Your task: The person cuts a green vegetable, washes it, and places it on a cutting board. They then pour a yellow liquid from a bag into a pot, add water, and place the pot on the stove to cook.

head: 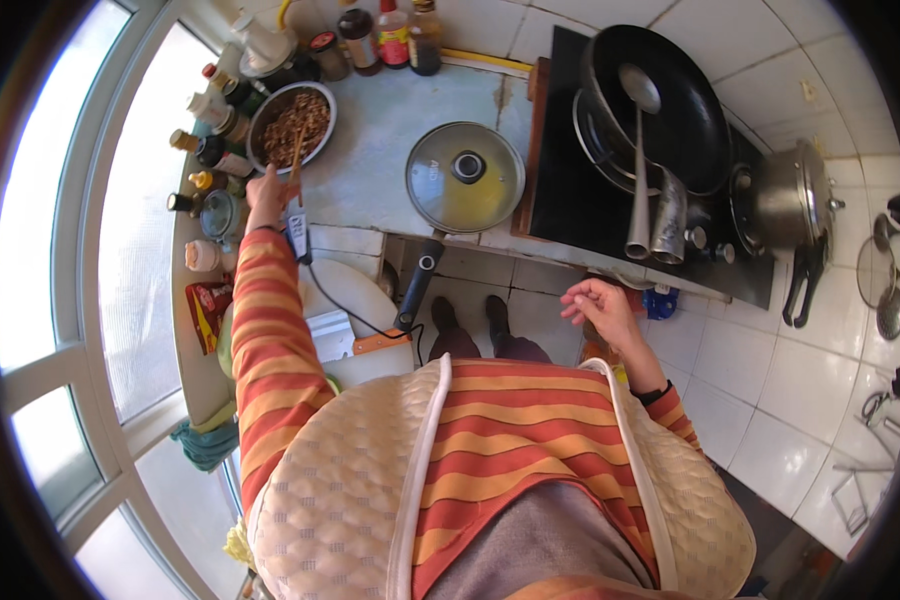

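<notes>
At the near rim of a metal bowl (334,112), my left hand (265,196) grips with the thumb over the edge. Brown minced food (294,124) fills much of the bowl. Wooden chopsticks (298,154) lean in it and pass close by my left fingers; whether the fingers touch them is unclear. My right hand (604,309) hangs in the air in front of the counter edge, holding nothing, fingers loosely bent and apart. Between the hands, a frying pan with a glass lid (439,150) stands on the counter, its black handle (420,285) pointing towards me. Something yellow shows through the lid.
A cleaver (334,335) lies on a white cutting board (356,289), crossed by a black cable (337,300). Sauce bottles (394,37) line the back and left. On the right, a cooktop (562,180) carries a wok (682,67) with a ladle (639,90); a pressure cooker (787,195) is beyond.
</notes>
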`<state>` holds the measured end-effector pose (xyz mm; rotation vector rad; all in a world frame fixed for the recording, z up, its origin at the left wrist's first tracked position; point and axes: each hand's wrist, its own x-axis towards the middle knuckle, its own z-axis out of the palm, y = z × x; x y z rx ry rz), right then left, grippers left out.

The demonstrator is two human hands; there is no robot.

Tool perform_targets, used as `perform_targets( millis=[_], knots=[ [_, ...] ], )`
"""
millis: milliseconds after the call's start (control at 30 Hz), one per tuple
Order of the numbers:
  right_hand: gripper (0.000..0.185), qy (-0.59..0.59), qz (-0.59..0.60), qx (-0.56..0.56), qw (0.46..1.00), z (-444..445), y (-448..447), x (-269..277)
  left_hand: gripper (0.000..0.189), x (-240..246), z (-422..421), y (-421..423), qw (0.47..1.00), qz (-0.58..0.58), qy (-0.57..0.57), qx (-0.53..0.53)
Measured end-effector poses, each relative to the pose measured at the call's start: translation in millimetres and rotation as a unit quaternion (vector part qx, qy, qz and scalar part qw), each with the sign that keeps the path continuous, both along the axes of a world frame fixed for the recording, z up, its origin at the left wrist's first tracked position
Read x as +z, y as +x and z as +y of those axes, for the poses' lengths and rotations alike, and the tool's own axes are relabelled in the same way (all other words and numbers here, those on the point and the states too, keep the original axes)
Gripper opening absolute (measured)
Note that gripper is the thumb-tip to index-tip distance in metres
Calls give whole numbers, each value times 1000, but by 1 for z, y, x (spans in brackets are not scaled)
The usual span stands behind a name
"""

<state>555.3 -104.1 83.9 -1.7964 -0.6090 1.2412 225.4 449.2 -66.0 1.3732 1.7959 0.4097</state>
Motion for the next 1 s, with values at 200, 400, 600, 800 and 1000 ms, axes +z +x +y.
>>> perform_targets(
  millis=[200, 400, 600, 800, 1000],
  knots=[
    [17, 57, 4, -62, 996, -12, 26, 32, 38, 157, -108, 34, 969, -28, 113, -219],
    [17, 45, 57, 134, 988, 27, 16, 5, 31, 214, -266, 149, 859, -217, -133, -444],
    [20, 32, 41, 188, 981, 42, -6, -41, 57, 207, -375, 231, 725, -425, -295, -455],
    [18, 45, 71, 152, 985, 29, -18, -86, 39, 225, -414, 318, 633, -582, -426, -282],
    [31, 170, 125, 72, 975, 24, -43, -121, 15, 235, -413, 355, 677, -565, -400, -250]
  ],
)
